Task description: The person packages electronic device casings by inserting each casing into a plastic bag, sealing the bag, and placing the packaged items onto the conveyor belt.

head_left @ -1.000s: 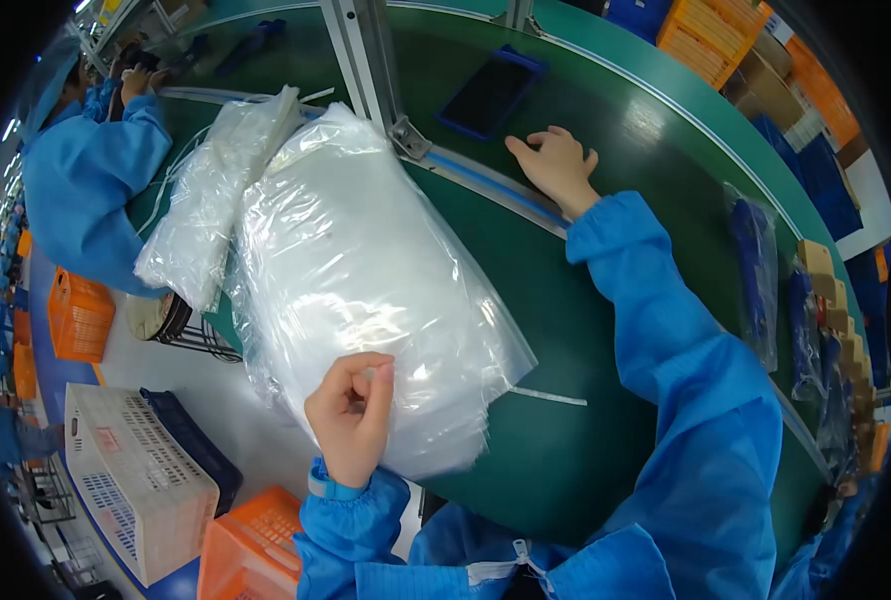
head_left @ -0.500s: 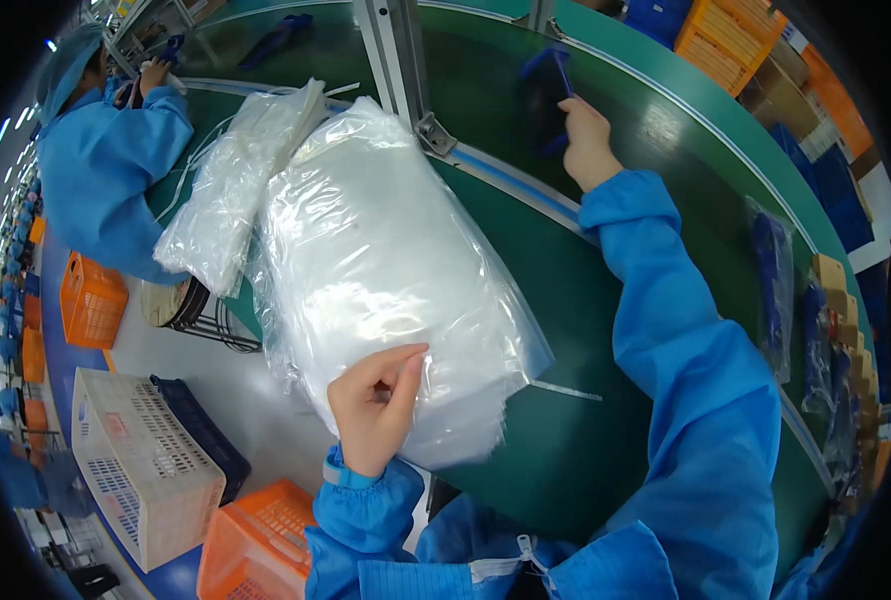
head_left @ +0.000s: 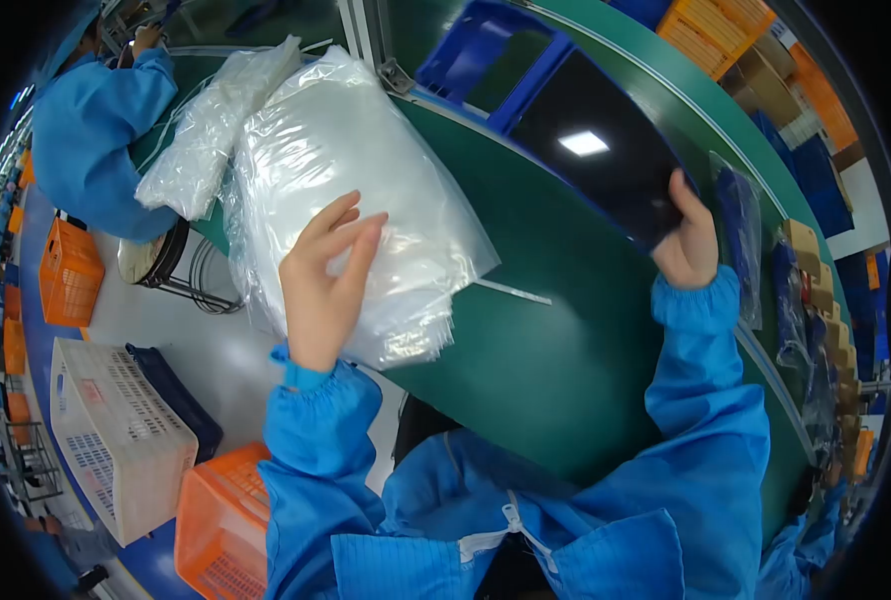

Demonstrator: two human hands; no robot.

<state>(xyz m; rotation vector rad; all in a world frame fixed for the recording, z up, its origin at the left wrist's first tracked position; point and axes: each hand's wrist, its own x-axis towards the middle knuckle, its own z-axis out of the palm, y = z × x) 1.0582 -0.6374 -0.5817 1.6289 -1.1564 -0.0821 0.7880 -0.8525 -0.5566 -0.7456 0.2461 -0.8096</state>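
Observation:
My right hand [head_left: 693, 235] grips the end of a blue-framed part with a glossy black panel [head_left: 606, 140], held raised over the green table [head_left: 536, 370]. The part's other end is an open blue frame. Over the stack of clear plastic bags [head_left: 356, 170], my left hand [head_left: 328, 275] has its fingers apart and holds nothing. A second bundle of clear bags [head_left: 216, 130] lies left of the stack.
A co-worker in blue [head_left: 96, 145] works at the upper left. White [head_left: 126, 440] and orange [head_left: 221, 520] crates stand at the lower left. Bagged blue parts [head_left: 741, 240] lie on the right. A metal post [head_left: 366, 35] rises behind the stack.
My right hand has taken hold of the blue-framed part and brought it nearer, to the right. My left hand has moved up over the bags, and its fingers have opened.

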